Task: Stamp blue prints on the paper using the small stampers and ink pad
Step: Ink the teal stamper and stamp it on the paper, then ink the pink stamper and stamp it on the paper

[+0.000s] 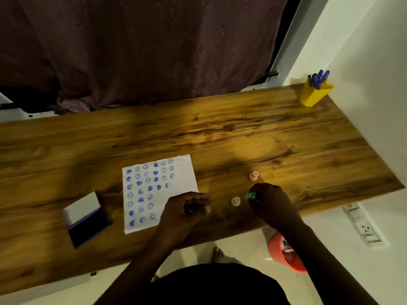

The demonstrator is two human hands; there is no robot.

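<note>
1. The right hand [272, 200] pinched a teal stamper [250, 196] near the worktop's [242, 133] front edge.
2. The left hand [187, 209] rested loosely curled, holding nothing visible, on the stamped paper's [187, 172] front right corner.
3. The ink pad [88, 225] lay open left of the paper.

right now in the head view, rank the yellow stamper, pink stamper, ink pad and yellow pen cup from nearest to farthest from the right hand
Measured from the right hand:
1. Yellow stamper, just to its left.
2. Pink stamper, just beyond it.
3. Ink pad, far left, past the paper.
4. Yellow pen cup, far right corner.
</note>
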